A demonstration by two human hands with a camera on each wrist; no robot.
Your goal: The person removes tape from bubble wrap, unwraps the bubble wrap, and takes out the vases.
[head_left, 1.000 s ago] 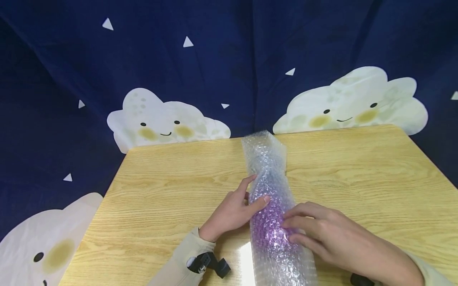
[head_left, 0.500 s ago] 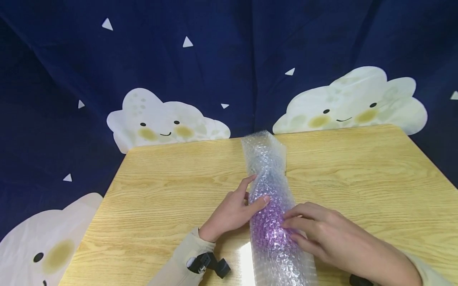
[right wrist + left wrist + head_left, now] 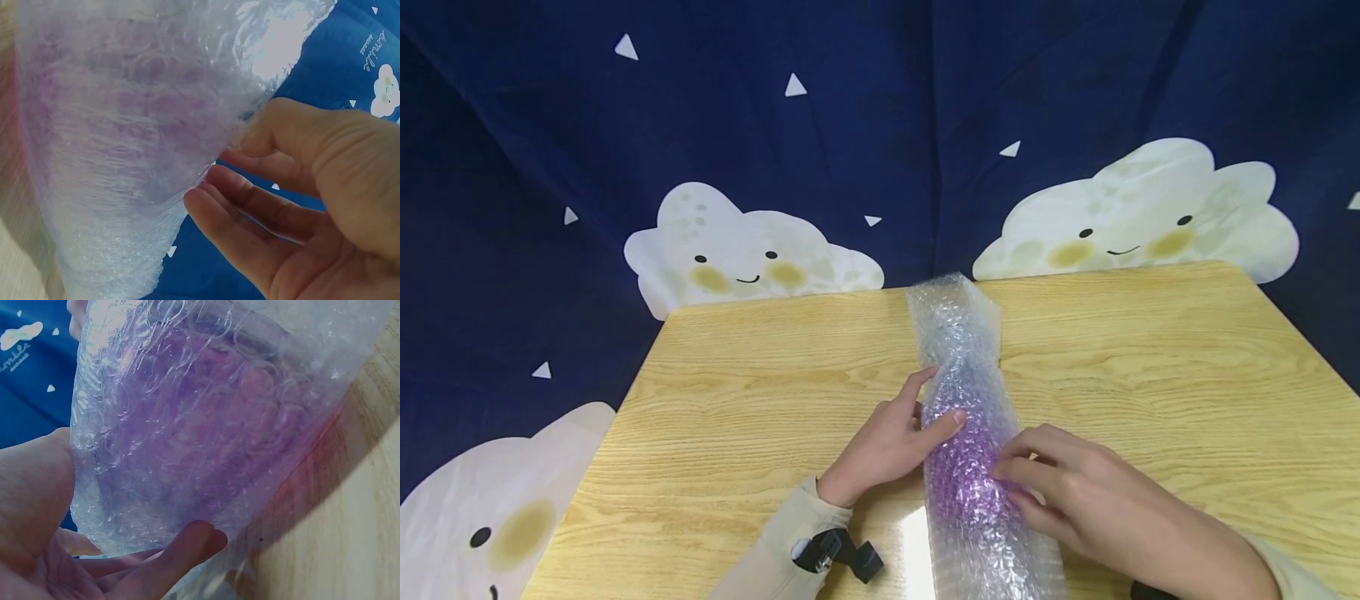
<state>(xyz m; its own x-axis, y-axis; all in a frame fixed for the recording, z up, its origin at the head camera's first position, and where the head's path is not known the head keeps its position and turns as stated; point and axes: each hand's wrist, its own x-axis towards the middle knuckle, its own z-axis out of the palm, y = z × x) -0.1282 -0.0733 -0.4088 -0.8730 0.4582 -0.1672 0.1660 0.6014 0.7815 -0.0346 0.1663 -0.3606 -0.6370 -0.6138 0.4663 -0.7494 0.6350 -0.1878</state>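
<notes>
A long bundle of clear bubble wrap [image 3: 955,333] lies on the table, running from its far edge toward me. Through the layers shows a purple, see-through object [image 3: 964,475], its exact kind blurred by the bubbles. My left hand [image 3: 886,440] holds the bundle's left side, thumb on top and fingers along the side. From the right, my right hand [image 3: 1086,492] pinches at the wrap beside the purple part, thumb and fingertips bent together. In the right wrist view those fingertips meet the edge of the bubble wrap [image 3: 119,156]; what exactly lies between them is partly hidden.
The light wooden table [image 3: 760,375] extends on both sides of the bundle. Behind it hangs a dark blue curtain [image 3: 850,133] with clouds and white triangles. A black wrist camera [image 3: 842,554] is strapped to the left sleeve.
The right hand's fingers have drawn slightly closer together on the wrap. The left hand and the bundle stay in place.
</notes>
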